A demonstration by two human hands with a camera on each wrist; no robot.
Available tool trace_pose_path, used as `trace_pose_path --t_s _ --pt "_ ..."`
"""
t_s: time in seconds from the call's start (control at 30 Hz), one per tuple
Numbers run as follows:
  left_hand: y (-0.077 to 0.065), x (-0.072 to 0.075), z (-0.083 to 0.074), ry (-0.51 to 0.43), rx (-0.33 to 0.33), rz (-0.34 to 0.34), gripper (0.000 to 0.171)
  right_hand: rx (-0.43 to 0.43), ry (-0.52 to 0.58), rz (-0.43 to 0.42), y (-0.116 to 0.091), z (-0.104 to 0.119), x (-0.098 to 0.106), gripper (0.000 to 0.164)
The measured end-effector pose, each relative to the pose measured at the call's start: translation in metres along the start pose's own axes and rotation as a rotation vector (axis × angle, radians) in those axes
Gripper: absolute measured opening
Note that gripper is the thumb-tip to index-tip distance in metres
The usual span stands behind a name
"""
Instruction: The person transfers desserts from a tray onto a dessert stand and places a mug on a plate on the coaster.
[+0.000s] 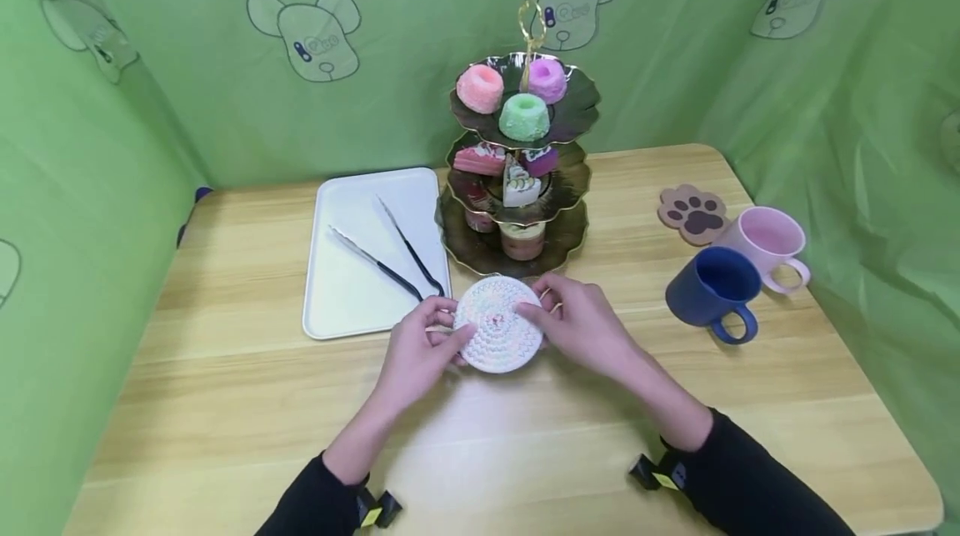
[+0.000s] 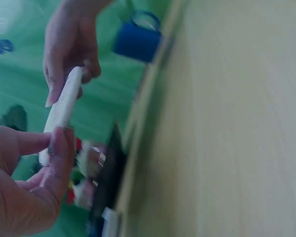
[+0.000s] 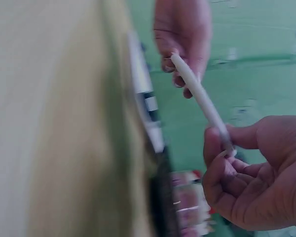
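Observation:
A round white woven coaster (image 1: pixel 498 343) is held above the table in front of the tiered stand, its patterned face toward the head camera. My left hand (image 1: pixel 417 350) pinches its left edge, thumb on the face and fingers behind. On the opposite edge my right hand (image 1: pixel 587 321) pinches it the same way. Edge-on in the left wrist view, the coaster (image 2: pixel 64 104) looks thick and pale between both hands. The right wrist view also shows the coaster (image 3: pixel 203 101) from its side, well off the tabletop.
A three-tier dark stand (image 1: pixel 576 115) with toy cakes and dessert cups stands behind the hands. Left of it, a white tray (image 1: pixel 337 294) bears black-handled tongs (image 1: pixel 405 248). At right are a blue mug (image 1: pixel 693 294), a pink mug (image 1: pixel 765 240) and a paw-shaped coaster (image 1: pixel 692 212).

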State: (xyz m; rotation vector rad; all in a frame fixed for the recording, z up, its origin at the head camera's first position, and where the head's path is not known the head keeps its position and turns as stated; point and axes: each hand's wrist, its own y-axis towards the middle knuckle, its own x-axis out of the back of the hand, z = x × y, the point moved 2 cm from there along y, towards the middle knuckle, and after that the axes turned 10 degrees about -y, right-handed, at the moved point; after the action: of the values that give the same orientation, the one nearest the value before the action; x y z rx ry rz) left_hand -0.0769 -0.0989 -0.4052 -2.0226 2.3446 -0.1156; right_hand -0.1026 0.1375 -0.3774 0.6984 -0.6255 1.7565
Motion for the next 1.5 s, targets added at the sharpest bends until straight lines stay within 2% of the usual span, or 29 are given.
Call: trace_pose_path --t_s 0.17,0.3,0.5,0.83,0.93,1.03,1.13,1.23,1.37,1.5 --pt "0.014 0.004 0.014 0.342 -0.049 -0.011 0.028 0.008 -0.194 0.069 0.014 -0.015 -0.021 0.022" --pt "0.020 0.004 0.019 0.551 -0.094 0.000 0.030 0.016 -0.303 0.087 0.019 -0.023 -0.030 0.028" --pt "0.024 0.001 0.015 0.719 -0.157 -0.008 0.031 0.026 -0.371 0.048 0.022 -0.025 -0.033 0.031" --pt "0.029 -0.003 0.010 0.861 -0.221 0.012 0.031 0.022 -0.422 0.032 0.023 -0.026 -0.032 0.033" --pt "0.025 0.000 0.006 0.889 -0.223 0.001 0.032 0.008 -0.401 0.049 0.013 -0.024 -0.020 0.034" --pt "0.015 0.010 -0.002 0.890 -0.225 -0.051 0.031 0.000 -0.331 0.042 -0.009 -0.021 0.006 0.034" --pt "0.002 0.024 -0.010 0.864 -0.250 -0.125 0.025 0.026 -0.296 -0.067 -0.039 -0.024 0.043 0.029" --pt "-0.009 0.036 -0.013 0.841 -0.267 -0.177 0.017 0.026 -0.334 -0.234 -0.069 -0.042 0.080 0.024" --pt "-0.019 0.048 -0.011 0.829 -0.251 -0.209 0.015 -0.127 -0.373 -0.351 -0.103 -0.081 0.113 0.031" --pt "-0.023 0.055 -0.008 0.839 -0.255 -0.225 0.016 -0.273 -0.363 -0.349 -0.123 -0.119 0.118 0.044"
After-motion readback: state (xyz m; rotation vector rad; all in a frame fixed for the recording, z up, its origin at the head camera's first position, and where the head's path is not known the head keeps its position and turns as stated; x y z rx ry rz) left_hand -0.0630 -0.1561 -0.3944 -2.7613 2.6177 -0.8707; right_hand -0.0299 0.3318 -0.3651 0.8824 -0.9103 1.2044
